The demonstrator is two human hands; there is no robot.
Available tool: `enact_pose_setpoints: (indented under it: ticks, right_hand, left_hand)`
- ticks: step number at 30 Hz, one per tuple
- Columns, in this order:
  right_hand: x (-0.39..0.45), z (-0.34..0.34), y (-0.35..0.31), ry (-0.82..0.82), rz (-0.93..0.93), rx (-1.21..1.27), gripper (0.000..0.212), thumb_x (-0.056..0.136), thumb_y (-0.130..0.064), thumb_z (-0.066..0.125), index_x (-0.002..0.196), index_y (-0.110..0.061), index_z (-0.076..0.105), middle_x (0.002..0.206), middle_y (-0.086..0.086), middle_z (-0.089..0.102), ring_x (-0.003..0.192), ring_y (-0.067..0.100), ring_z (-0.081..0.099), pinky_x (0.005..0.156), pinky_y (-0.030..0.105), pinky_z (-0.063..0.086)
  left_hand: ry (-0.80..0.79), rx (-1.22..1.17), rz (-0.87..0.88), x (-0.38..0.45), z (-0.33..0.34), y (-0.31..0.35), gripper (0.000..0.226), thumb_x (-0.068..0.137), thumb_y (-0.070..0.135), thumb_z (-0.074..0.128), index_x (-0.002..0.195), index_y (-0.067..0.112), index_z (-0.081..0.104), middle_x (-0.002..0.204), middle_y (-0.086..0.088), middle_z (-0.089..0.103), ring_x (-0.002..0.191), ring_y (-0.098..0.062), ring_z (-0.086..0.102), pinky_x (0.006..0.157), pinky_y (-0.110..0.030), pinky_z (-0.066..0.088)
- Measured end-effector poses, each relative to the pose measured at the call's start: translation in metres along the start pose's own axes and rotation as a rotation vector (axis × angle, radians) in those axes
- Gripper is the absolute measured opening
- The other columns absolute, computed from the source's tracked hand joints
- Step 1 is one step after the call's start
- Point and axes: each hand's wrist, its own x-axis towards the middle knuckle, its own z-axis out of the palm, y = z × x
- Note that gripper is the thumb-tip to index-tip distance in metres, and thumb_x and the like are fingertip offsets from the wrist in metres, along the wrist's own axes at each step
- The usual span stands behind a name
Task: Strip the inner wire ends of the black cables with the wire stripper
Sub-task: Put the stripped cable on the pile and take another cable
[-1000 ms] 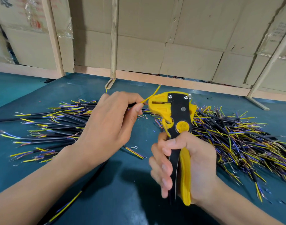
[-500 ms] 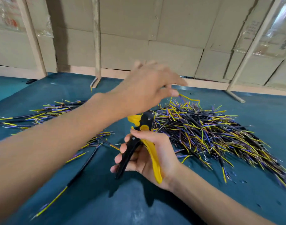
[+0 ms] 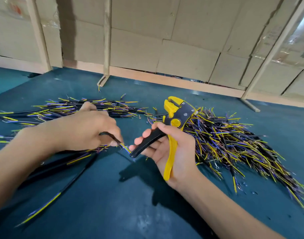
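Black cable [image 3: 111,137] in left hand [image 3: 89,130]

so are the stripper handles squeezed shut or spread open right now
Spread open. On the wire stripper, the black and yellow handles fork apart in the right hand, its fingers relaxed. The left hand pinches a black cable nearby.

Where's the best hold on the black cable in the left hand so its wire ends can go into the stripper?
Hold the black cable on its jacket just behind the fanned yellow and blue wire ends, as the left hand pinches it now. That probably keeps the ends stiff. Feed from the left: the wire stripper in the right hand has its head up, opening leftward.
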Motion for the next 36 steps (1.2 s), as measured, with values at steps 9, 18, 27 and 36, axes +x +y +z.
enact_pose_setpoints:
  ticks: [9, 18, 27, 36]
  right_hand:
    - [0.008, -0.009, -0.016, 0.163, -0.291, -0.148, 0.006, 0.087, -0.006, 0.069, 0.088, -0.001, 0.064, 0.080, 0.022, 0.065, 0.070, 0.041, 0.068, 0.070, 0.051, 0.060]
    - [0.007, -0.010, -0.015, 0.069, -0.322, -0.477, 0.017, 0.079, -0.001, 0.078, 0.087, -0.013, 0.069, 0.078, 0.018, 0.071, 0.069, 0.036, 0.069, 0.074, 0.056, 0.061]
    - [0.007, -0.012, -0.016, 0.111, -0.345, -0.512, 0.018, 0.087, 0.009, 0.070, 0.090, -0.006, 0.063, 0.077, 0.013, 0.067, 0.066, 0.032, 0.068, 0.065, 0.040, 0.062]
    - [0.007, -0.010, -0.011, 0.061, -0.265, -0.442, 0.018, 0.077, -0.003, 0.073, 0.091, -0.008, 0.063, 0.076, 0.012, 0.065, 0.065, 0.033, 0.067, 0.071, 0.051, 0.061]
  left_hand:
    - [0.736, 0.015, 0.048, 0.005, 0.005, 0.013, 0.060, 0.076, -0.024, 0.055, 0.129, 0.002, 0.064, 0.105, -0.014, 0.065, 0.085, -0.034, 0.063, 0.077, -0.044, 0.054]
    - [0.666, -0.447, 0.138, 0.011, 0.019, 0.054, 0.015, 0.100, 0.020, 0.056, 0.105, 0.018, 0.070, 0.083, 0.011, 0.066, 0.062, 0.001, 0.053, 0.062, -0.018, 0.045]
    - [0.684, -0.975, -0.010, 0.015, 0.021, 0.057, 0.010, 0.088, 0.020, 0.069, 0.094, 0.017, 0.077, 0.068, 0.007, 0.063, 0.047, -0.003, 0.055, 0.047, -0.010, 0.037]
    - [0.657, -1.239, -0.101, 0.016, 0.015, 0.057, 0.016, 0.084, 0.029, 0.068, 0.091, 0.019, 0.078, 0.063, -0.002, 0.060, 0.043, -0.015, 0.036, 0.041, -0.022, 0.030]
